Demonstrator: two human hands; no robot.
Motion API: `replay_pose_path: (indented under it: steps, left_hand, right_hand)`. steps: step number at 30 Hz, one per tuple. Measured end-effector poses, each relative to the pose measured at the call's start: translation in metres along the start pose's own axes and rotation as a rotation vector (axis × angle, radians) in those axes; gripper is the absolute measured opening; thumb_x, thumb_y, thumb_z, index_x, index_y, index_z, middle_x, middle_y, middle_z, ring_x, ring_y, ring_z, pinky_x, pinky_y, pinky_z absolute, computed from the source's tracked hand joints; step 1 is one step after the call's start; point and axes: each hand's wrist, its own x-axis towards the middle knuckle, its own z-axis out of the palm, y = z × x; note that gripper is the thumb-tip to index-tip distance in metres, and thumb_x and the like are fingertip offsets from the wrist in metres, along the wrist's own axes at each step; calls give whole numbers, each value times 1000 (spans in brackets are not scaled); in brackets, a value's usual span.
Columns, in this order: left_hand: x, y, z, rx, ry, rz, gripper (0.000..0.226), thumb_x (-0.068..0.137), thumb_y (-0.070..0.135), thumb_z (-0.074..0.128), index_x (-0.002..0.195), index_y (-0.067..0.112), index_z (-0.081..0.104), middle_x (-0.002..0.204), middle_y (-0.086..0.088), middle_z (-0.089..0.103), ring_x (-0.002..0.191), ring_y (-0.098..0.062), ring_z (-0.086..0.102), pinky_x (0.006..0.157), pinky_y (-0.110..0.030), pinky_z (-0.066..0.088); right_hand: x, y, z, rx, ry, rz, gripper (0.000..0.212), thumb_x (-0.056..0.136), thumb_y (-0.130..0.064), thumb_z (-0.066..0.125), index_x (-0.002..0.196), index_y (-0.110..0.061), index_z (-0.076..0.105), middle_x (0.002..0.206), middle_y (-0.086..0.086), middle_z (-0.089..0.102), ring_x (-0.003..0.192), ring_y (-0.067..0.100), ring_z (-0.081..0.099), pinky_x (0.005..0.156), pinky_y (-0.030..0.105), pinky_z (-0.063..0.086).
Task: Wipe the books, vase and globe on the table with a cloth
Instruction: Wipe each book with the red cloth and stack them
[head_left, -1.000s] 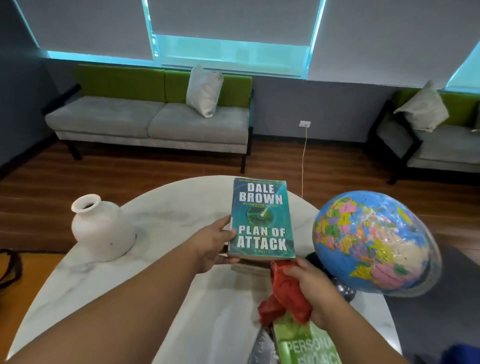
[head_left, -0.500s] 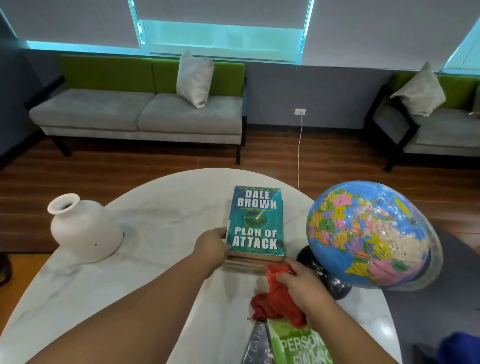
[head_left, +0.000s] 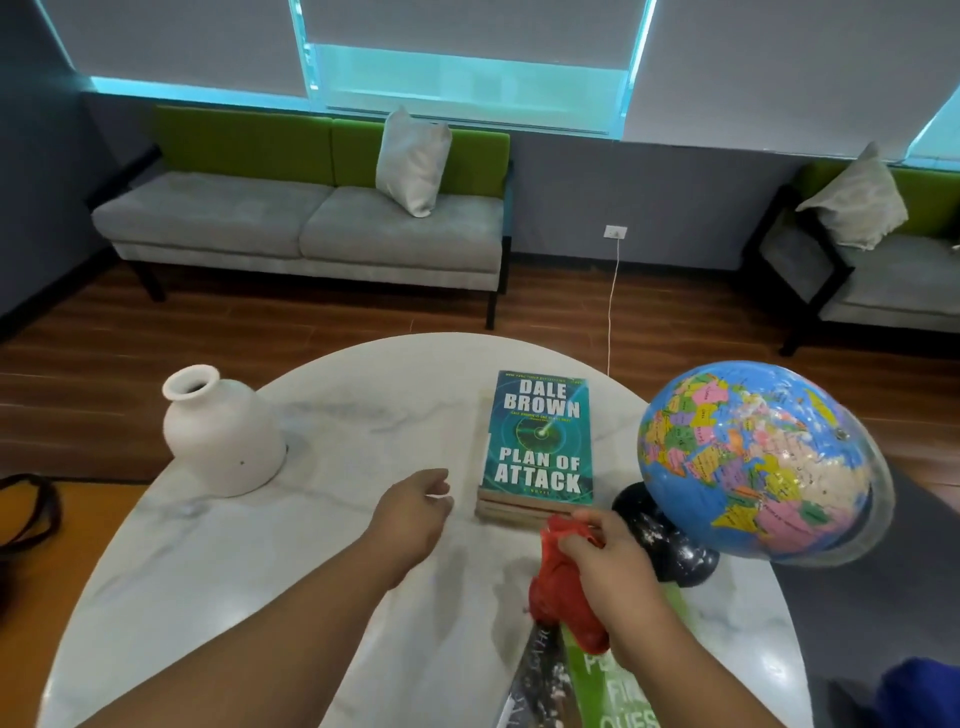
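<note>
The left hand hangs just above the table with its fingers loosely curled and nothing in them; it touches no object. The right hand is closed around a bunched red cloth, which sticks out past the fingers at the front and hangs below the palm.

Just ahead of both hands, between them, a teal book lies flat on top of a small pile of books. The left hand's fingertips are just beside the pile's near left corner but apart from it. The front tip of the cloth is at the pile's near edge; whether it touches cannot be told.

Under the right hand and wrist, two more books lie on the table toward the person: a green book and, to its left, a dark book, both partly hidden by the arm and the cloth.

The globe stands to the right of the right hand, its black base just beside the knuckles. The white vase stands upright, well to the left of and beyond the left hand.

Beyond the table are a grey and green sofa with a pillow, and a white cable that runs down from a wall socket.
</note>
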Motion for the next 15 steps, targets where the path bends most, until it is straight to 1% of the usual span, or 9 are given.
replay_pose_path:
  steps: [2,4,7,10,11,13,15]
  left_hand:
    - [-22,-21,-28,-32,36,15,35,94,14,55,128,21,57,119,4,63,111,-15,58,94,-29,46]
    - [-49,-50,-65,-21,109,15,28,94,13,56,118,26,61,114,5,66,110,-14,59,93,-28,46]
    - [-91,-94,-115,74,243,-35,26,95,15,56,118,24,62,116,1,66,106,-16,58,91,-29,45]
    - [-133,-136,-155,182,301,-150,21,95,17,56,112,27,62,116,0,67,99,-15,58,84,-28,45]
    - [-146,-151,-166,209,307,-196,22,94,17,58,113,26,62,117,-1,67,98,-15,58,83,-28,45]
    - [-169,-176,-178,247,306,-310,29,91,18,63,120,18,64,120,-4,66,101,-18,59,87,-31,46]
    - [-187,-199,-182,277,288,-424,35,89,20,64,124,14,62,125,-5,64,109,-21,60,95,-32,45]
  right_hand:
    - [-15,-2,13,-29,-135,-6,22,84,-16,66,100,-31,61,100,-1,64,88,22,65,82,39,55]
    - [-30,-2,33,-129,-270,-32,23,84,-18,66,102,-32,61,106,-1,64,91,17,63,81,30,53]
    - [-52,2,65,-278,-420,-45,26,83,-23,67,107,-31,62,109,-4,63,95,12,61,82,25,49]
    - [-75,6,100,-346,-536,-61,25,83,-25,67,107,-31,62,109,-4,64,96,10,60,84,23,48]
    - [-83,7,112,-355,-571,-59,24,82,-25,67,106,-31,62,109,-4,64,96,9,61,84,22,48]
    - [-98,11,135,-377,-633,-46,25,83,-24,67,106,-30,62,109,-3,63,94,9,60,78,19,48]
    - [-111,14,154,-421,-690,-58,26,84,-23,65,109,-31,62,110,-4,62,90,5,58,69,13,45]
